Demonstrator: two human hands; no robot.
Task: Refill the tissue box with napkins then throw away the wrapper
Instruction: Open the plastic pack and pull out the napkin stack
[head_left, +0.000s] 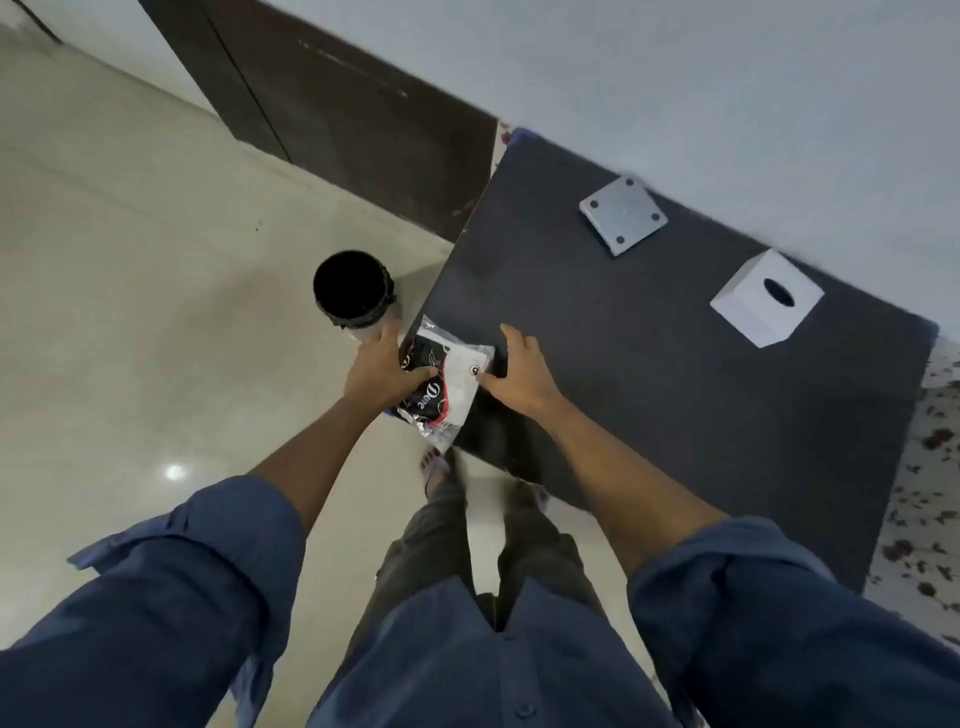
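napkin pack (441, 379): black-and-white printed plastic wrapper, lying at the near left corner of the table, partly overhanging the edge.
left hand (382, 369): fingers curled over the pack's left side, thumb pressed on its top; gripping it.
right hand (519, 371): fingers spread, thumb tip touching the pack's right edge, palm over the table; not closed around anything.
sleeves (208, 561): blue, rolled to the elbow.
table (675, 415): dark top, set against the wall.
bin (353, 288): black, round, on the floor just left of the table corner.
tissue box (766, 299): white cube, oval slot on top, far right of the table, well apart from the pack.
metal plate (623, 213): square, four holes, near the wall.
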